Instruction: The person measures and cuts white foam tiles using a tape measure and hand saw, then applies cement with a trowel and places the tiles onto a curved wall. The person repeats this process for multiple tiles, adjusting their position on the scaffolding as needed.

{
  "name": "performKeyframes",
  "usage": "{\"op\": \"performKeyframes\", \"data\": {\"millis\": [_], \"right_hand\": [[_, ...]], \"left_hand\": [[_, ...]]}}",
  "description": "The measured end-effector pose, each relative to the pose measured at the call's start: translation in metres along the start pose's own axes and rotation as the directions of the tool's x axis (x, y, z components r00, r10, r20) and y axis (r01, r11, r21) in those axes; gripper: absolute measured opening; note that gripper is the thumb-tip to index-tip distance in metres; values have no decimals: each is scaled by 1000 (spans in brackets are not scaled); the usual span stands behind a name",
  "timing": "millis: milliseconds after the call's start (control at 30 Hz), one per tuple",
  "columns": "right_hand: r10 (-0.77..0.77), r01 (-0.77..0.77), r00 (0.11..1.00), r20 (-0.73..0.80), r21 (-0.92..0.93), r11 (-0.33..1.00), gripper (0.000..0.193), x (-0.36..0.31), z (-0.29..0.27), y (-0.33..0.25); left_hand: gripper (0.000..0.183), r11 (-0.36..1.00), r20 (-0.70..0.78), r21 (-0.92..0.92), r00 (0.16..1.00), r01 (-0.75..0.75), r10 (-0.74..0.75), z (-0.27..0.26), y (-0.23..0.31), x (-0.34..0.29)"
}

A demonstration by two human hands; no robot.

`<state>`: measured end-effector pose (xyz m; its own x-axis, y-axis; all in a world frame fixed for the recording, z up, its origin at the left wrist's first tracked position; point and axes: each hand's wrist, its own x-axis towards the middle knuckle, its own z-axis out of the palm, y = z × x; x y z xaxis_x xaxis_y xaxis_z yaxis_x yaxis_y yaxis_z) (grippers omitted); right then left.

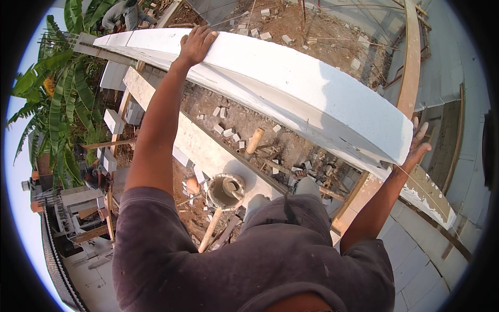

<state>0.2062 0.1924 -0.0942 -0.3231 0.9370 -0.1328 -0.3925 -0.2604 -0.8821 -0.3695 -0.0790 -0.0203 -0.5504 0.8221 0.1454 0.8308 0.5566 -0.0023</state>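
A row of white lightweight concrete blocks [291, 67] runs across in front of me, its top face bright, with shadow on the near right part. My left hand [197, 44] lies over the top, its fingers bent over the far edge and gripping the block there. At the right end of the row, my right hand [417, 141] presses its palm side against the block's end face, fingers stretched upward and apart. A thin string [410, 178] passes close to that wrist. Joints between blocks show only toward the far left.
Below me a plank [200, 138] carries a mortar-caked bucket [211, 199] with a tool in it. Wooden poles [254, 141] and block pieces [223, 113] lie on the ground beneath. A wooden beam [409, 67] stands right. Another person [122, 15] crouches at far left.
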Motion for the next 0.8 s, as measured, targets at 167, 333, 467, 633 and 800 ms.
{"op": "performKeyframes", "data": {"millis": [167,333,467,633,800], "right_hand": [[17,-12,984,176,-29,1000,100,17,-33,15],[-138,143,974,182,-17,990,93,1,-25,30],[75,-78,996,58,49,996,70,-13,-59,35],[503,-191,853,139,-813,549,25,-119,-62,-18],[369,145,644,670,-581,801,48,-122,41,-79]], "left_hand": [[65,999,27,26,999,26,-26,-2,0,2],[67,997,88,25,993,71,-73,-12,21,-3],[70,992,140,70,984,104,-113,-12,9,-2],[63,929,-463,-166,806,330,-369,-12,30,-49],[65,507,-303,-739,453,445,-838,95,87,-242]]}}
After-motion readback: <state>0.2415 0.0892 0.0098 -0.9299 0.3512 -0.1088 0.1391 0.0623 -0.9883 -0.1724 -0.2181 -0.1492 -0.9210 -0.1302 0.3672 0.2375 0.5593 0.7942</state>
